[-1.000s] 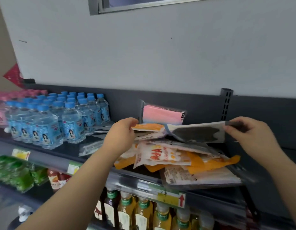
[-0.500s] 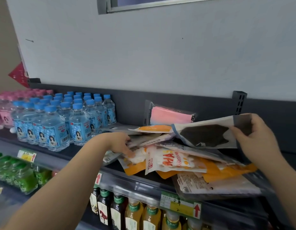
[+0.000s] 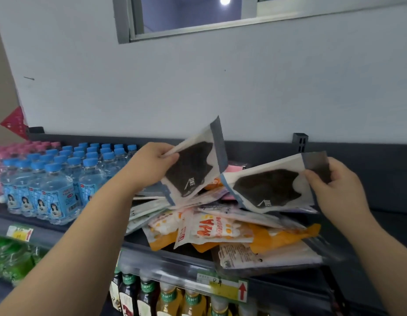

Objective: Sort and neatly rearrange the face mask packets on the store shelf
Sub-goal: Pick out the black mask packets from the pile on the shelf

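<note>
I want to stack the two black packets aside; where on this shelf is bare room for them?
Bare shelf shows right of the packet pile, past the right hand. The pile crowds the middle; water bottles fill the left. The left arm hides the gap between them.

Two black mask packets (image 3: 193, 172) (image 3: 269, 190), two hands (image 3: 152, 166) (image 3: 338, 190)

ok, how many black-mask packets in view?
2. One black-mask packet is pinched in the left hand, tilted up; the other packet is held by the right hand. More may lie hidden in the pile.
</note>
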